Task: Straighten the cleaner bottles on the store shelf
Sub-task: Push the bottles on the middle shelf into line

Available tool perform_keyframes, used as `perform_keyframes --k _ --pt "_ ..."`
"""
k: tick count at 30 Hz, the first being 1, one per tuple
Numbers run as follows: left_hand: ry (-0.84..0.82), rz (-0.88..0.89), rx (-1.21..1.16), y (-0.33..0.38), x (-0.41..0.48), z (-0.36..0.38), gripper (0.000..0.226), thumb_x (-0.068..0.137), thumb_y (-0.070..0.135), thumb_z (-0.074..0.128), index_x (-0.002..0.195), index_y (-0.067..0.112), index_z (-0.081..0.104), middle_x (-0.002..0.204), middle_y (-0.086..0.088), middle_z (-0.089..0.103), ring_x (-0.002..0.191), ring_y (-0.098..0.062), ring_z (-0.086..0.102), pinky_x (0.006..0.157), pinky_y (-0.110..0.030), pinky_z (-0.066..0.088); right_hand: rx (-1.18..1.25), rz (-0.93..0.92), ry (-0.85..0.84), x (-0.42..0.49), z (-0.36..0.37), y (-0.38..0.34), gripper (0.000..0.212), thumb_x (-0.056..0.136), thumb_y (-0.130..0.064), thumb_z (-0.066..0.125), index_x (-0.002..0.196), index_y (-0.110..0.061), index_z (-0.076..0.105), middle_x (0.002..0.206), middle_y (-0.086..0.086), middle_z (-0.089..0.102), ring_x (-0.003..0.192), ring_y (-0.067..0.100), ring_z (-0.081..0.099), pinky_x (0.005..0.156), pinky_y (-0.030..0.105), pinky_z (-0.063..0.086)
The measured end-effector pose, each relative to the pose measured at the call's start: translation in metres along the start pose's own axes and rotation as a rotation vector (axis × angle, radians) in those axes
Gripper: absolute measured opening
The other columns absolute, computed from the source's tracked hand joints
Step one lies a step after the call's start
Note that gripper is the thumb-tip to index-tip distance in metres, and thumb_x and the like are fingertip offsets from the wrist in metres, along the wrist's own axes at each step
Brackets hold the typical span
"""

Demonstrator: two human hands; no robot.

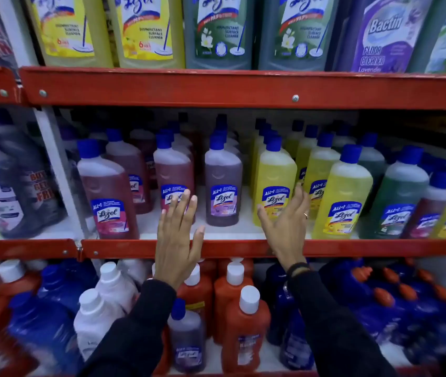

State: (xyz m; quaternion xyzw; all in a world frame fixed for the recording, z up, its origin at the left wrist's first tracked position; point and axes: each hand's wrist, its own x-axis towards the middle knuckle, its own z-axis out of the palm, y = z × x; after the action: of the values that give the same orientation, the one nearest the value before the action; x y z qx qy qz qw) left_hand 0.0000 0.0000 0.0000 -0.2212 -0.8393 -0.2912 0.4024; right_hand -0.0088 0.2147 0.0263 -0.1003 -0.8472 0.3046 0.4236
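At the middle shelf (pixel 243 247), my left hand (pixel 178 240) and right hand (pixel 287 227) hover spread and empty beside the purple bottle (pixel 223 183), set back among its neighbours, which I judge best squared by pressing both flanks evenly, label forward.

left hand (pixel 178 238) raised, right hand (pixel 287 227) spread

Middle shelf bottles (pixel 274 186) wear blue caps, their liquids pink, purple, yellow and green from frame left to right; shelf rails (pixel 243 88) are red; sleeves (pixel 333 322) at bottom are black
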Motion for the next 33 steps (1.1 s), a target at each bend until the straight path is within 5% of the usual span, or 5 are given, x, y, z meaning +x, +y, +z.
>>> perform_keyframes --k 5,13,33 --pt "-0.142 -0.132 0.098 -0.035 -0.014 0.014 0.057 0.094 0.04 0.029 0.147 0.024 0.021 0.157 0.001 0.019 0.144 -0.011 0.006 0.115 -0.046 0.007 -0.045 0.195 -0.139 0.023 0.016 -0.003 0.109 0.067 -0.046 0.077 0.143 0.002 0.015 0.137 0.026 0.037 0.118 0.044 0.048 0.094 0.048 0.046" --pt "-0.182 -0.14 0.188 -0.044 -0.015 0.02 0.057 0.093 0.044 0.027 0.147 0.026 0.021 0.155 0.004 0.027 0.144 -0.017 0.013 0.113 -0.046 0.006 -0.106 0.292 -0.144 0.037 0.031 -0.002 0.108 0.061 -0.053 0.078 0.137 0.001 0.023 0.136 0.021 0.042 0.115 0.039 0.053 0.083 0.043 0.049" --pt "-0.22 -0.105 0.215 -0.047 -0.015 0.017 0.058 0.094 0.046 0.027 0.148 0.026 0.018 0.156 0.001 0.025 0.144 -0.02 0.01 0.112 -0.047 0.01 -0.146 0.255 -0.138 0.003 -0.012 0.002 0.103 0.06 -0.053 0.077 0.133 -0.002 0.026 0.126 0.019 0.048 0.111 0.04 0.054 0.084 0.045 0.05"
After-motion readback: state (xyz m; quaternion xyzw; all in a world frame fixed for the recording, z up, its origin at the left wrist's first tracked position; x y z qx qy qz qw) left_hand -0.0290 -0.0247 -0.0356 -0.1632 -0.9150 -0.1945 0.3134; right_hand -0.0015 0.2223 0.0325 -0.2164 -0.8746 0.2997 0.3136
